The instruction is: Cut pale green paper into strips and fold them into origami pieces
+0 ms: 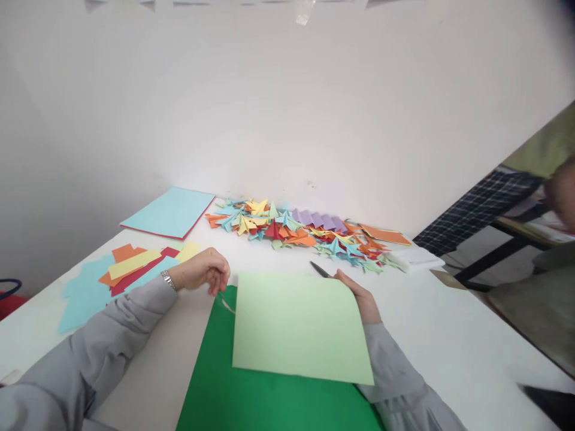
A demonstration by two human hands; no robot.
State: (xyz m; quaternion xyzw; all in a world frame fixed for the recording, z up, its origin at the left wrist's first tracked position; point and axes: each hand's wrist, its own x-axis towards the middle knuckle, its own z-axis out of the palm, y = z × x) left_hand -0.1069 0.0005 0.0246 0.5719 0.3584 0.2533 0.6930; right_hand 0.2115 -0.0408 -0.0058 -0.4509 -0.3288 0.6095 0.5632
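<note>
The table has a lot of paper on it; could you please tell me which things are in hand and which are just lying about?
In hand:
light green sheet, held by the right hand
dark green sheet beneath it
left hand, curled at its corner

Lying about:
folded paper pile
blue sheet
coloured offcuts
scissors

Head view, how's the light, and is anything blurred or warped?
Head view: soft even light, only faint shadows under the left hand and pale green sheet; wall glows washed-out behind the folded paper pile; table edges splay with wide-angle warp; the person at far right is blurred.
</note>
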